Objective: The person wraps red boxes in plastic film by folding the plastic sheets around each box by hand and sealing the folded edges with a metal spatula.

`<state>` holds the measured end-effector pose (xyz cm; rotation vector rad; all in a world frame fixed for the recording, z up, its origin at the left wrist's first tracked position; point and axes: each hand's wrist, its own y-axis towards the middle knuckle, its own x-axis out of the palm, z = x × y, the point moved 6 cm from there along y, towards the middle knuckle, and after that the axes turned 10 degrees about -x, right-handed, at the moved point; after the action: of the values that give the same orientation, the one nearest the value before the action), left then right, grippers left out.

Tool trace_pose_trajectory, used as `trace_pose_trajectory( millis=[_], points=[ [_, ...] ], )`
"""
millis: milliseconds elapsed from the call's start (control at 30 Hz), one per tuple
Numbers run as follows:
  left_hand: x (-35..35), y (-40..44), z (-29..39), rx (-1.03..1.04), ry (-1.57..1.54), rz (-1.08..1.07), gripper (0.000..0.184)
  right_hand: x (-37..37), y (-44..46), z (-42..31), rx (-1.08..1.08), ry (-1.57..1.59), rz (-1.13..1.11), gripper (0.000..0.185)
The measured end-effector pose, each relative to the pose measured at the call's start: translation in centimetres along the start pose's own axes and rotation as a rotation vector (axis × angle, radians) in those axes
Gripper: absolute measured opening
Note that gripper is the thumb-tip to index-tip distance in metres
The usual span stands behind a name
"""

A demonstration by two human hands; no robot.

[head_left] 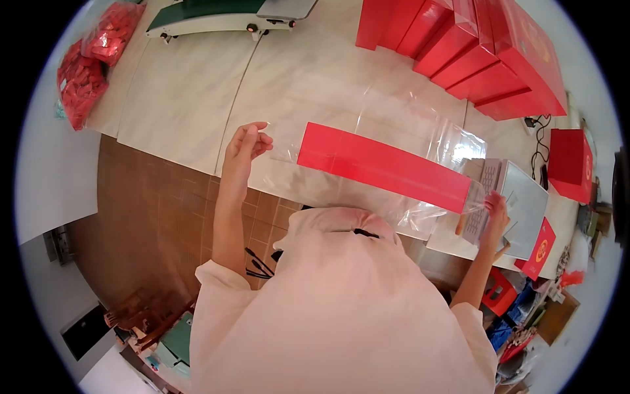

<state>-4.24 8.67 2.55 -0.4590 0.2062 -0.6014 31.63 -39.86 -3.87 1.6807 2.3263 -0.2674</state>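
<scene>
A long red box (pixel 387 169) lies slantwise on the table in front of me, with clear plastic film (pixel 420 125) spread around and beyond it. Off the box's left end, my left hand (pixel 248 146) has its fingers curled together at the film's left edge. My right hand (pixel 495 209) is closed at the other end, with its fingertips pinching the film just past the box's right end. Glare on the film hides where its edges run.
Several red boxes (pixel 459 52) stand in a row at the back right. A grey-topped device (pixel 522 207) sits beside my right hand. At the back left are a green-topped machine (pixel 210 16) and bags of red pieces (pixel 82 85). Black cables (pixel 539 148) lie at the right.
</scene>
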Motion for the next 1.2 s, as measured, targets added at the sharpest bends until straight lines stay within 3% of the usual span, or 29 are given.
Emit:
trace_pose_trajectory(
  millis=[33, 100, 200, 267, 333, 433, 533, 767, 833, 967, 1033, 1067, 1200],
  points=[
    [0.0, 0.0, 0.0, -0.004, -0.014, -0.006, 0.039, 1.4, -0.4, -1.2, -0.006, -0.015, 0.0, 0.052],
    [0.6, 0.1, 0.2, -0.005, 0.042, -0.062, 0.035, 4.6, -1.5, -2.4, 0.203, 0.511, -0.063, 0.057],
    [2.5, 0.1, -0.6, -0.061, 0.171, -0.261, 0.031, 8.0, -3.3, -5.9, 0.271, 0.652, -0.211, 0.056],
    [3.1, -0.1, -0.3, -0.045, 0.211, -0.272, 0.024, 8.4, -3.7, -6.9, 0.203, 0.579, -0.211, 0.047],
    [3.3, 0.2, -0.7, -0.102, 0.293, -0.293, 0.017, 7.7, -4.1, -8.4, 0.1, -0.057, -0.241, 0.039],
    [3.2, 0.6, 0.0, -0.065, 0.107, -0.269, 0.02, 7.7, -4.2, -8.6, 0.046, 0.081, -0.23, 0.027],
    [1.9, 1.5, -0.6, -0.061, 0.15, -0.261, 0.025, 7.7, -4.5, -8.7, 0.046, 0.067, -0.172, 0.023],
    [-0.4, 2.6, -0.7, -0.051, 0.159, -0.194, 0.03, 7.0, -4.6, -8.3, 0.024, 0.081, -0.11, 0.026],
    [-1.4, 3.2, -0.7, -0.029, 0.106, -0.118, 0.031, 5.9, -4.6, -7.6, 0.04, 0.095, -0.027, 0.025],
    [0.1, 2.2, 0.5, -0.059, 0.168, -0.197, 0.044, 2.5, -4.0, -4.8, 0.018, 0.236, 0.162, 0.022],
    [1.0, 2.2, 0.1, -0.094, 0.16, -0.285, 0.052, 1.6, -3.7, -3.3, -0.043, 0.21, 0.11, 0.029],
    [1.3, 2.4, -0.4, -0.096, 0.16, -0.364, 0.057, 1.8, -3.9, -3.2, 0.028, 0.261, 0.182, 0.031],
    [0.9, 3.1, -1.8, -0.116, 0.246, -0.341, 0.06, 2.2, -4.3, -3.4, 0.089, 0.444, 0.201, 0.041]
  ],
)
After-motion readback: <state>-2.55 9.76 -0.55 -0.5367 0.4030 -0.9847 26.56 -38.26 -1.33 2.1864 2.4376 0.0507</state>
